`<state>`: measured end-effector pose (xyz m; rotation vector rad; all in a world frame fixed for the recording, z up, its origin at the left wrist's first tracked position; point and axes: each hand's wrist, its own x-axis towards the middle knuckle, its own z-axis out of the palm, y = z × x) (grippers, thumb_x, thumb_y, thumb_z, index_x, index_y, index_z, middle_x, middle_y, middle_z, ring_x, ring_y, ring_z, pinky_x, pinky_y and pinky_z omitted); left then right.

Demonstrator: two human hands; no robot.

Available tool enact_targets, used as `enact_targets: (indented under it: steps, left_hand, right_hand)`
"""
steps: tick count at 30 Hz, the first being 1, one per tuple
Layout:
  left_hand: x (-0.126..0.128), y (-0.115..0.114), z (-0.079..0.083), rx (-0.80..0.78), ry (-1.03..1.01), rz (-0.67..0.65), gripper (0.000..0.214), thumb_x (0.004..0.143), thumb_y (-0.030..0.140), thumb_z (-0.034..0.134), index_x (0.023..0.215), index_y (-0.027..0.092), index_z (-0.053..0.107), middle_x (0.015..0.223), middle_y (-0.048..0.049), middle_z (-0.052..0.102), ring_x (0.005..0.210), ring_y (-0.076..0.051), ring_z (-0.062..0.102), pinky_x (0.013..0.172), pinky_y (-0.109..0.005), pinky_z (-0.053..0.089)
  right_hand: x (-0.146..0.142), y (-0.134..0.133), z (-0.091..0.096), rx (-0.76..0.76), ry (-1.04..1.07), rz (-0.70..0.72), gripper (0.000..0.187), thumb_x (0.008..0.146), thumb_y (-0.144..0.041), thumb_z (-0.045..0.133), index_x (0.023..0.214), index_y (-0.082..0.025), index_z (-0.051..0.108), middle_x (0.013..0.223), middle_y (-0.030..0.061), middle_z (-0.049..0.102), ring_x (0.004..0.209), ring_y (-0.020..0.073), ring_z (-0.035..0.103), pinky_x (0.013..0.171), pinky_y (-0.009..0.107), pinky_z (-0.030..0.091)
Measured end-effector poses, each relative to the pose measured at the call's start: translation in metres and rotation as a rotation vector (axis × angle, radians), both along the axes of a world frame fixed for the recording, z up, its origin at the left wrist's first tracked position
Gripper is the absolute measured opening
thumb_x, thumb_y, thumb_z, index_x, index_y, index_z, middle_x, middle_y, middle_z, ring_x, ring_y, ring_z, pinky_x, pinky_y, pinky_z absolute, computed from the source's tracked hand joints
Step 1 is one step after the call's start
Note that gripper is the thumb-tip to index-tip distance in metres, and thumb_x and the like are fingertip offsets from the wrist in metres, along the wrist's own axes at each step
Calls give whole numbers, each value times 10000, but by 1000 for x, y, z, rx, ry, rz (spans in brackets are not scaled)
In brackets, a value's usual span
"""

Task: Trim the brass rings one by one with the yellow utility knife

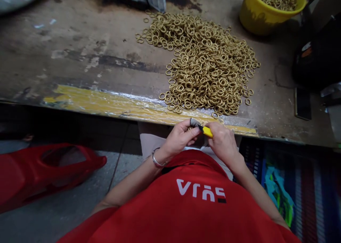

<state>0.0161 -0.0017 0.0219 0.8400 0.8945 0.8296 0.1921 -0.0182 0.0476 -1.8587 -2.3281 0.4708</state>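
Because the ring and the cutter sit so close to bare fingertips, a slip looks like the likeliest trouble: should the ring turn or the blade skid, it could nick the thumb or bite past the grey wrap. With a loosened pinch, the ring could also drop, since both hands are on the near side of the pile, at the table edge. The ring lies inside the left hand, mostly hidden beneath the thumb; whether the blade touches it, I cannot tell. That hand is curled nearly closed, pinching the ring; the right hand is wrapped firmly round the cutter's handle. A bucket of more rings stands beyond the pile's right side, a phone lies right of it, and a red chair is well to its left, below table height.
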Motion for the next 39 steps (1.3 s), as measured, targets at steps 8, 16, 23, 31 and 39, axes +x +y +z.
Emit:
enact_targets:
  steps: [8,16,23,31,39]
  left_hand:
    - [-9,-10,22,430,271,-146,169,851,302,675,755,164,651,759,-32,623,740,-156,537,713,-272,458]
    - [-12,2,-7,-148,-137,-88,408,800,497,704,672,182,478,597,37,462,459,-59,377,377,-171,205]
    - [-5,3,-18,-268,-281,-46,248,747,366,702,769,136,611,610,-26,602,455,-91,497,354,-178,268]
    - [1,5,-6,-244,-297,18,303,767,365,801,906,115,701,810,-53,695,472,-42,501,368,-154,240]
    - [-2,5,4,-202,-128,23,361,676,404,859,750,119,650,623,5,598,466,-48,477,404,-162,290]
  right_hand:
    - [-6,29,-6,-103,-256,-166,224,944,-99,459,1056,-151,646,966,150,744,815,262,693,644,323,368]
    - [14,45,-25,72,-257,-219,203,984,-303,544,1026,-136,651,1035,146,707,816,228,640,643,308,334]
    - [12,48,-17,24,373,-224,214,907,-296,568,731,-186,620,706,24,631,633,142,525,622,267,381]
    - [-7,22,-20,-383,1219,-392,344,814,-521,712,882,-194,629,503,-93,427,417,78,344,418,218,278]
    - [1,11,-11,58,600,-38,166,934,-242,530,943,-180,683,890,80,704,832,195,641,767,311,476]
